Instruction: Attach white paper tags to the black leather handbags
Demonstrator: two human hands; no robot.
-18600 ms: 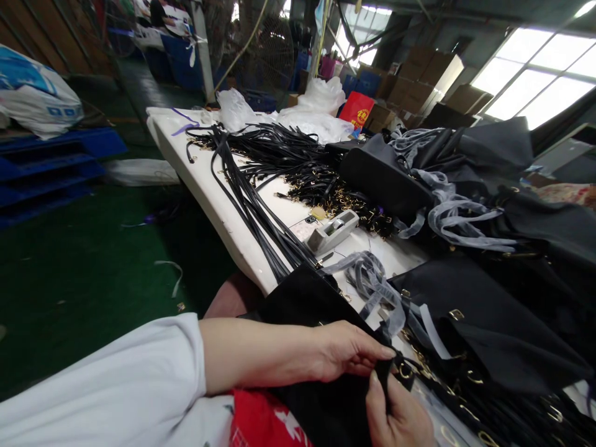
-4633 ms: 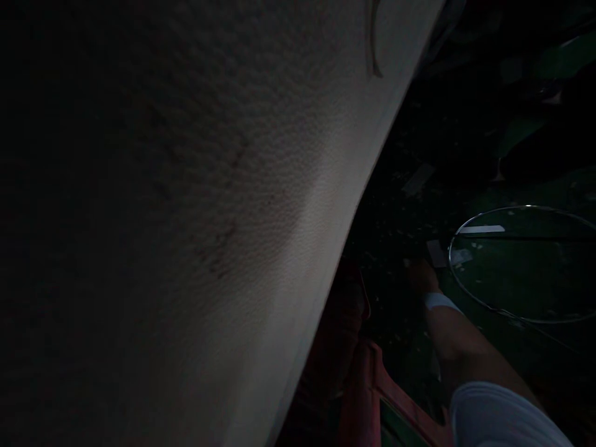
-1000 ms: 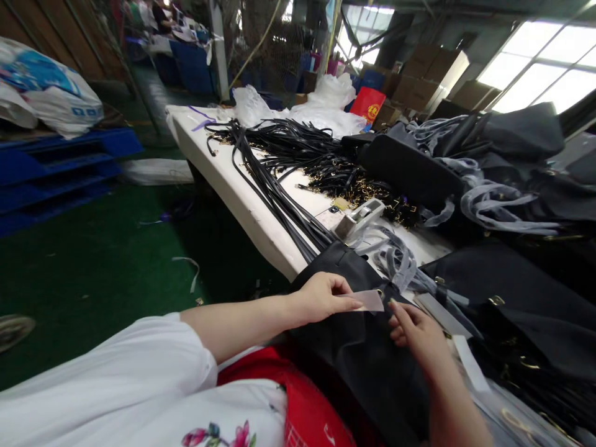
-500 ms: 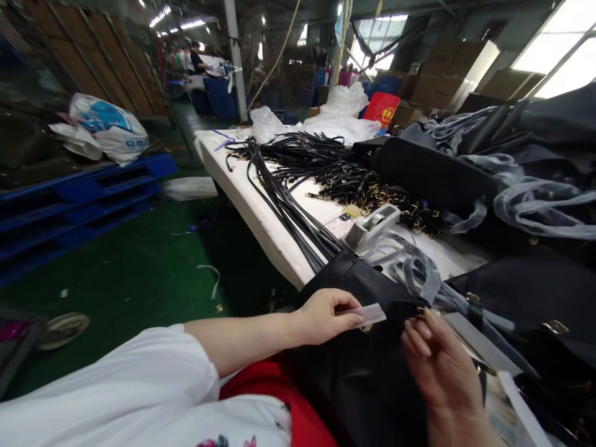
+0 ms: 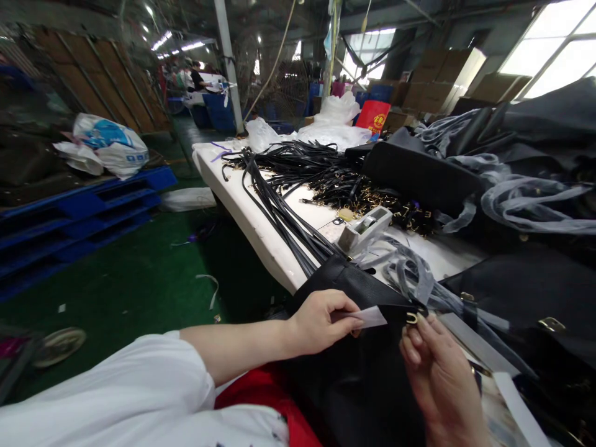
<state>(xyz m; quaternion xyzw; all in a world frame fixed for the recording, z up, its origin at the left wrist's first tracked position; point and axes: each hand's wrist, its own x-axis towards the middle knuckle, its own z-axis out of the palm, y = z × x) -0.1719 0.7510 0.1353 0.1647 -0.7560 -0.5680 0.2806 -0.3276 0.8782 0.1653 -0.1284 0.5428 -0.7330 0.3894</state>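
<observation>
My left hand [image 5: 323,320] is closed on a translucent whitish strip [image 5: 371,317], whose free end points right. To its right, my right hand [image 5: 435,354] pinches a black strap end with a small gold buckle [image 5: 411,318] at the fingertips. Both hands are over a black leather-like bag piece [image 5: 358,372] that covers my lap and leans on the table's edge. Long black straps [image 5: 284,214] run from the pile on the table to the bag piece. A grey tape dispenser [image 5: 365,230] stands just beyond it.
The white table [image 5: 246,217] holds a heap of gold-tipped straps, clear plastic bags [image 5: 338,118] and a red packet [image 5: 374,117]. More black bags [image 5: 521,298] with clear plastic strips lie at the right. Blue pallets [image 5: 84,211] stand left on the green floor. People work far back.
My right hand has turned a little, so the gold buckle at its fingertips now shows more fully. The view has shifted slightly. My left hand keeps its hold on the strip.
</observation>
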